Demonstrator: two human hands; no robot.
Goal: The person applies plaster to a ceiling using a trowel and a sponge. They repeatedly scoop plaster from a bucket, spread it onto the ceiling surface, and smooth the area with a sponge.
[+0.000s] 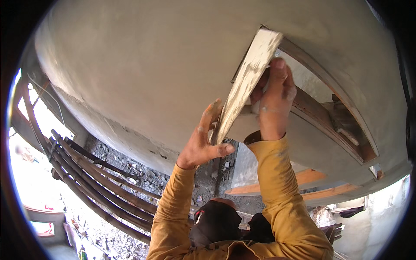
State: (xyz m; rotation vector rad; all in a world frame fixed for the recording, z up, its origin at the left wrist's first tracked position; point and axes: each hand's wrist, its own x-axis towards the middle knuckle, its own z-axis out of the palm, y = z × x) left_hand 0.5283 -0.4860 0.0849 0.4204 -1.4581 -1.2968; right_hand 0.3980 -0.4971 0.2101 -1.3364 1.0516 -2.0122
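Observation:
Both my arms reach up, in yellow sleeves, to a narrow wooden board (247, 78) with a pale, patchy face. It slants across the left edge of a wooden window frame (362, 121) set in a grey plastered wall (151, 60). My left hand (201, 141) holds the board's lower end, fingers along its left edge and thumb stretched out below. My right hand (276, 97) is closed at the board's right side, higher up, in front of the frame's opening. Its fingertips are partly hidden behind the board. Grey smears mark both hands.
Several long poles (108, 186) run along the lower left, above rubble-strewn ground (125, 162). Dark shoes or dark clothing (216, 223) show beneath my arms. Orange-brown wooden strips (310, 177) edge another opening at the lower right. Inside the window frame lies a rough chunk (346, 135).

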